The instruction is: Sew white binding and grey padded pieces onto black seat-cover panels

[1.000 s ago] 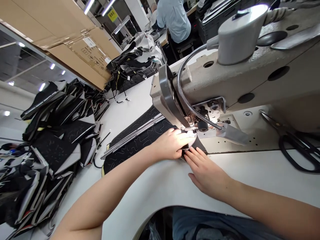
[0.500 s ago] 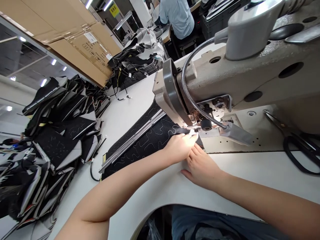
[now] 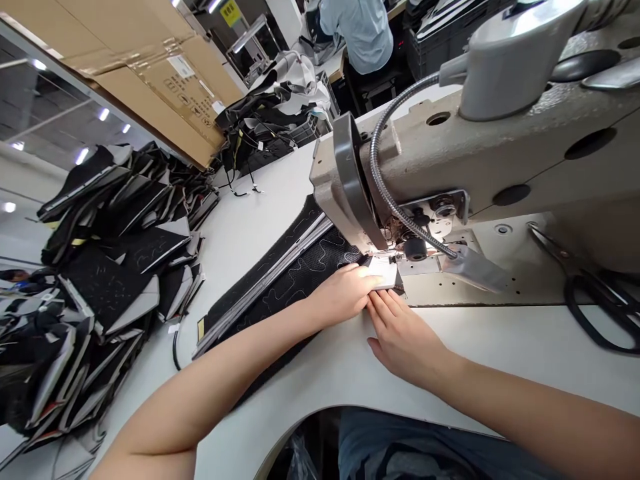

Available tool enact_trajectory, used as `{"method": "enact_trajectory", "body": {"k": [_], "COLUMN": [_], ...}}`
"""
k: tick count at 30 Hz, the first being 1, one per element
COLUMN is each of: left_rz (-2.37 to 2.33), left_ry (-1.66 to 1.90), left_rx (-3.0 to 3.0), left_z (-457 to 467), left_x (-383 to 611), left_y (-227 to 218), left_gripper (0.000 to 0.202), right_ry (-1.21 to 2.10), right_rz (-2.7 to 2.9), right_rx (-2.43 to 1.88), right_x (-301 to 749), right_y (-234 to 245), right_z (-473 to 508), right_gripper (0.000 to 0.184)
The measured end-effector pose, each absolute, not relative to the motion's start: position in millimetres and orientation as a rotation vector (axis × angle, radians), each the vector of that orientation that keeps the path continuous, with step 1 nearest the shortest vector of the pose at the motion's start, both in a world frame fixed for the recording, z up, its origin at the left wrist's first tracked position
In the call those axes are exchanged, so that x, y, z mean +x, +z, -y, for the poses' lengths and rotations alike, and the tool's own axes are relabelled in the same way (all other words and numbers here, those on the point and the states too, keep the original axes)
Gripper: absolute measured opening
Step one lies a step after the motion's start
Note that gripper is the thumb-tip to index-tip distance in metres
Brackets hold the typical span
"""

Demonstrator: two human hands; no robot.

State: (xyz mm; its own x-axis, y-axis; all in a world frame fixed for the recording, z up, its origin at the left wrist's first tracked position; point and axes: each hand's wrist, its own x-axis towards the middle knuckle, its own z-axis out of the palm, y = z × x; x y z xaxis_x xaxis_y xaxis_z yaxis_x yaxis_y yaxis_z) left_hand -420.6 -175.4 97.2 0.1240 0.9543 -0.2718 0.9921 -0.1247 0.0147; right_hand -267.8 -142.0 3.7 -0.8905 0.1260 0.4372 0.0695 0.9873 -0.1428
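Note:
A black quilted fabric panel with a grey strip along it lies on the white table and runs under the head of a beige sewing machine. My left hand rests on the panel's near end, fingers curled and pressing a small white piece beside the needle. My right hand lies flat on the table just right of it, fingers stretched toward the panel's edge.
A big heap of black and grey cut pieces fills the table's left side. Black scissors lie on the machine bed at right. Cardboard boxes stand at the back left. Another person sits far behind.
The fabric panel has slid toward me and left, out from under the machine. The white piece now shows under my left fingers. My right hand stayed put.

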Motion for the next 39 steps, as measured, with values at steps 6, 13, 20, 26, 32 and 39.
{"method": "enact_trajectory", "body": {"k": [6,13,20,26,32,39], "left_rz": [-1.912,-1.909,-1.846,-1.862,-2.002,-2.213], "left_ry": [0.073,0.134,0.228,0.204,0.234,-0.073], "left_rx": [2.113,2.108,2.069,2.192,2.140,2.016], "left_z": [166,169,164,152,145,137], "left_x": [-427,-429,-427,-435,-439,-450], "left_y": [84,83,85,71,69,64], "left_gripper": [0.046,0.048,0.041,0.039,0.040,0.043], "right_ry": [0.282,0.168,0.350,0.379,0.491,0.320], "right_rz": [2.703,2.647,2.726,2.755,2.701,2.627], "right_rx": [-0.248,-0.069,-0.101,-0.180,-0.165,-0.132], "right_x": [-285,-282,-279,-288,-292,-292], "right_y": [12,11,20,18,22,17], "right_z": [139,131,133,132,125,117], "right_gripper": [0.062,0.040,0.060,0.057,0.047,0.024]}}
